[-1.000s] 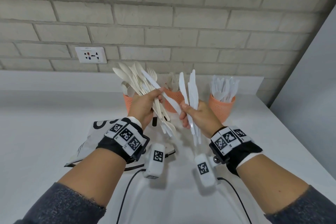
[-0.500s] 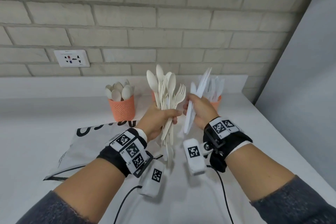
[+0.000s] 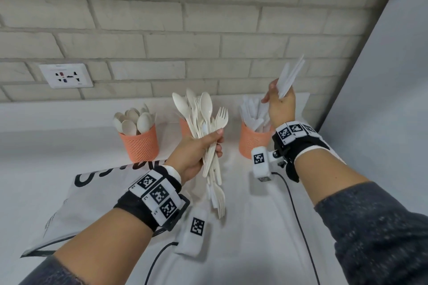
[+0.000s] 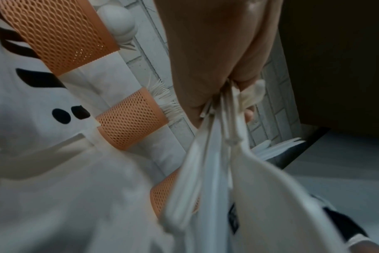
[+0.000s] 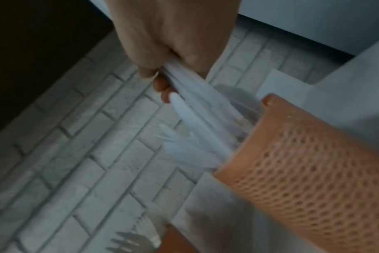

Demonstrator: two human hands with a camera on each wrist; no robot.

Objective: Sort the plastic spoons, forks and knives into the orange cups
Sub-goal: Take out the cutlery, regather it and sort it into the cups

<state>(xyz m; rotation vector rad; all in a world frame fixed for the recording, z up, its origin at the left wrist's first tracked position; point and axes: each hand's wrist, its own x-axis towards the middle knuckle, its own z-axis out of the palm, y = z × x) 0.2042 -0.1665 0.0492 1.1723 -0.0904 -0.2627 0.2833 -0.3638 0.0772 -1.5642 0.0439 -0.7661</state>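
Observation:
My left hand (image 3: 212, 144) grips a cream bundle of spoons and forks (image 3: 203, 120) upright over the table's middle; the left wrist view shows the handles of the bundle (image 4: 216, 154) hanging below the fist. My right hand (image 3: 279, 99) holds a few white knives (image 3: 290, 75) raised just above the right orange cup (image 3: 251, 143), which stands full of knives. In the right wrist view the held knives (image 5: 195, 119) point down at that cup (image 5: 314, 171). The left orange cup (image 3: 141, 144) holds spoons. The middle orange cup (image 3: 184, 126) is mostly hidden behind the bundle.
A white bag with black lettering (image 3: 92, 192) lies on the white table (image 3: 254, 238) at the left. The brick wall with a socket (image 3: 66, 75) stands behind the cups. A grey panel (image 3: 393, 99) bounds the right side. Black cables (image 3: 298, 215) trail from the wrist cameras.
My right hand has carried the knives up and to the right, away from my left hand and over the right cup. My left hand still holds the spoons and forks.

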